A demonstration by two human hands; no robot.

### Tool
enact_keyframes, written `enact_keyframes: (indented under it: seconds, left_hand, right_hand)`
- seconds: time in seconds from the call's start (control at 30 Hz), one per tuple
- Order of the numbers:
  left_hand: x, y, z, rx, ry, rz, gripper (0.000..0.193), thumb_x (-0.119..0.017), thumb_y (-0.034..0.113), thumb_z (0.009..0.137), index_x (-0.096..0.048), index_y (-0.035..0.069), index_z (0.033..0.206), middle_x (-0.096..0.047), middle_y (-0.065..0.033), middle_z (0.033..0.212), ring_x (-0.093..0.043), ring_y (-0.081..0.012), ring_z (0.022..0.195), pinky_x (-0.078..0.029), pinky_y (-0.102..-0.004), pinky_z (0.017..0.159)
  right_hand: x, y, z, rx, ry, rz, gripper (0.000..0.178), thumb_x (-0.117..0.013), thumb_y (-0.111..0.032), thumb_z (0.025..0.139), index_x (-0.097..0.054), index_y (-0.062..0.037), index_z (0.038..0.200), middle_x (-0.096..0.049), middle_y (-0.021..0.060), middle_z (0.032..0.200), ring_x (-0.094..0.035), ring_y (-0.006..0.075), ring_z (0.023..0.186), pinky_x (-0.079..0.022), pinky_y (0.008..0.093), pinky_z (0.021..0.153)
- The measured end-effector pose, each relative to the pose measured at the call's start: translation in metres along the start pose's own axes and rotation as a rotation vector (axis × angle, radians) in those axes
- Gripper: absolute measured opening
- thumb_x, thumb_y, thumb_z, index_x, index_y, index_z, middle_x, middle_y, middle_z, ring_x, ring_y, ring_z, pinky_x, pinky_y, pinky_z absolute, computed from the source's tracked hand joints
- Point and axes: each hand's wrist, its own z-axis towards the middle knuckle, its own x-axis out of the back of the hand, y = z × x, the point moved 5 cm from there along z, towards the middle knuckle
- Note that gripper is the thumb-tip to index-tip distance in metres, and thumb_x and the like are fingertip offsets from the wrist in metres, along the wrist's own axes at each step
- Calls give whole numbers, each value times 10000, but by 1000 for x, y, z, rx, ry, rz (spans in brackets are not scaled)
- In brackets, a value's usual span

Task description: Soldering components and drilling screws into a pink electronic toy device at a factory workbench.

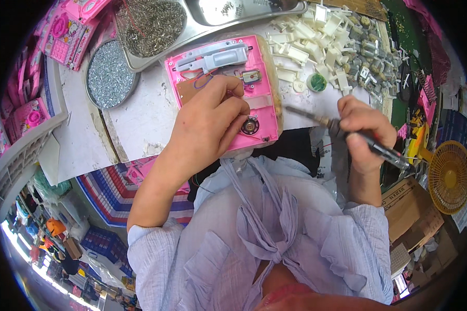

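Observation:
A pink plastic toy housing [267, 98] lies with its inside up on the work surface in front of me. Inside it are a grey plastic part [225, 57], a small metal motor [250, 76], loose wires, a brown board [188, 92] and a round black speaker [250, 126]. Over the housing, my left hand [207, 116] is closed, its fingertips pinched together beside the speaker; what they pinch is hidden. My right hand [366, 132] grips a soldering iron [381, 149] by its black handle. Its metal tip points left, apart from the housing's right edge.
A round bowl of small screws [109, 78] and a metal tray of springs [150, 31] stand at the back left. White plastic parts [306, 41] and small motors [371, 62] are heaped back right, near a green-topped round piece [316, 82]. A yellow fan [450, 177] stands far right.

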Motion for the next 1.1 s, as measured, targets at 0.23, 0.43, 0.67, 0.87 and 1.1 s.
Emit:
enact_keyframes:
  seconds: [0.23, 0.43, 0.67, 0.87, 1.1]
  left_hand:
    - [-2, 4, 2, -30, -33, 101, 169, -741, 10, 793, -641, 22, 930, -610, -117, 1093, -655, -301, 924, -542, -398, 768]
    - [0, 4, 1, -42, -46, 123, 227, -758, -19, 748, -647, 32, 939, -603, -117, 1107, -668, -282, 917, -545, -383, 769]
    - [-2, 2, -1, -37, -49, 109, 189, -731, 21, 789, -638, 26, 953, -612, -114, 1118, -656, -300, 968, -550, -394, 794]
    - [-2, 2, -1, -50, -35, 93, 221, -745, -3, 757, -633, 30, 945, -608, -120, 1113, -657, -309, 964, -550, -395, 795]
    - [-1, 1, -1, -68, -32, 107, 174, -728, 30, 797, -631, 18, 942, -617, -115, 1097, -653, -314, 969, -550, -399, 788]
  right_hand:
    - [-28, 2, 4, 28, -211, -210, 216, -750, -11, 735, -714, -29, 947, -580, 62, 660, -499, 226, 572, -381, 341, 537]
    - [-37, 8, 6, 54, -232, -241, 250, -765, 4, 694, -721, -51, 935, -584, 46, 656, -523, 226, 564, -395, 350, 538]
    - [-40, 10, 7, 24, -292, -283, 149, -705, -66, 793, -675, 3, 921, -598, 79, 656, -483, 247, 536, -434, 394, 604]
    - [-41, 3, 12, 110, -259, -305, 272, -771, 17, 669, -716, -38, 930, -572, 51, 649, -508, 224, 543, -391, 349, 532]
    - [-27, -2, 5, 81, -188, -250, 232, -759, -24, 713, -705, -16, 938, -551, 49, 632, -468, 216, 534, -362, 351, 518]
